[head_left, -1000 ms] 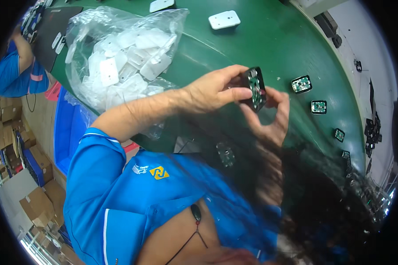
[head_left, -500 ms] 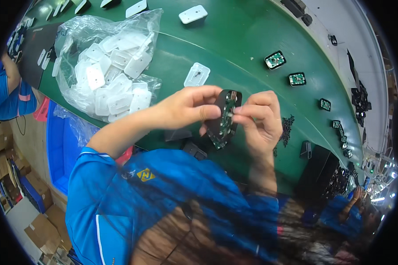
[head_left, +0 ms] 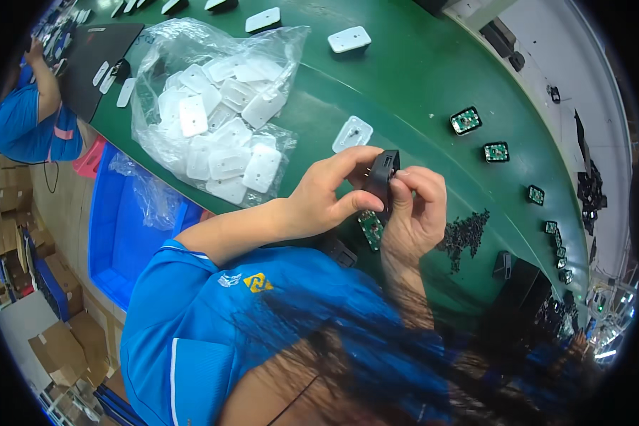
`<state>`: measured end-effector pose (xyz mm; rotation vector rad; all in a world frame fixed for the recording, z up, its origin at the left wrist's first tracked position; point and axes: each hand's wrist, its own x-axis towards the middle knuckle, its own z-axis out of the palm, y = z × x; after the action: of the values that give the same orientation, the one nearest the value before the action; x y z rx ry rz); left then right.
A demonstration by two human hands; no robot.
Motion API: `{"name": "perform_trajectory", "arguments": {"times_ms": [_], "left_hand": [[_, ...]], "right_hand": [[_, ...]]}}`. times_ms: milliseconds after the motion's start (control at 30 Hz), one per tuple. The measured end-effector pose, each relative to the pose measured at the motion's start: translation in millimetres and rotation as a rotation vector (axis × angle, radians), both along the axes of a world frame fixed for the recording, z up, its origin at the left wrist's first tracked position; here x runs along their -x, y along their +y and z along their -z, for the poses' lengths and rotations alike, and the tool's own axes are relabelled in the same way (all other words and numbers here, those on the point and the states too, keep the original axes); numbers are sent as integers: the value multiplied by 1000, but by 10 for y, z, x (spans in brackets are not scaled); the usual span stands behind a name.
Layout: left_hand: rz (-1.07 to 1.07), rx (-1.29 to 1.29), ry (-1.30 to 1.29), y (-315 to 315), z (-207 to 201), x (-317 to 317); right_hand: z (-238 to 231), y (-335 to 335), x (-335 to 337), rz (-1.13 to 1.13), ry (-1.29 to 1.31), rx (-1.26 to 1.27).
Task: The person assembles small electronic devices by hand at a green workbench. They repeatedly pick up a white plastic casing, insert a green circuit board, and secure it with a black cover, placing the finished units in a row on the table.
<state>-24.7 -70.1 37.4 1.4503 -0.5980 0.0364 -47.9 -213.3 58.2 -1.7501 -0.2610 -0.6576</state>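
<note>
Above the green table, my left hand (head_left: 326, 190) grips a black plastic housing (head_left: 384, 169) between fingers and thumb. The housing is tilted, its narrow side with a slot turned up, and short metal pins stick out toward my left palm. My right hand (head_left: 420, 209) pinches its right edge with thumb and bent fingers; whether a small part is between them is hidden. Just below the hands lies a green circuit board (head_left: 370, 230), partly covered by the fingers. A white plastic cover (head_left: 352, 133) rests on the table beyond my left hand.
A clear bag (head_left: 151, 131) of white covers lies at left. Black housings with boards (head_left: 466, 121) line the right side. Small black parts (head_left: 465, 236) are heaped beside my right hand. A blue bin (head_left: 110, 241) stands below the table edge; a co-worker's arm (head_left: 46, 89) shows far left.
The housing has been turned, so its board-filled inside no longer faces up and its slotted side shows. Both hands stay on it. The whole view has shifted, moving the table's things rightward.
</note>
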Motion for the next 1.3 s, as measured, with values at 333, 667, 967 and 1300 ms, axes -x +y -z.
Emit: {"name": "perform_trajectory", "arguments": {"times_ms": [333, 667, 967, 1300], "left_hand": [[47, -258, -199, 185, -55, -99], [57, -322, -118, 156, -17, -158], [542, 333, 779, 106, 127, -279], [-374, -946, -373, 97, 324, -565]], "right_hand": [[-221, -120, 22, -232, 432, -245], [-180, -179, -22, -64, -85, 663], [150, -521, -226, -634, 676, -333], [394, -727, -410, 251, 151, 706]]}}
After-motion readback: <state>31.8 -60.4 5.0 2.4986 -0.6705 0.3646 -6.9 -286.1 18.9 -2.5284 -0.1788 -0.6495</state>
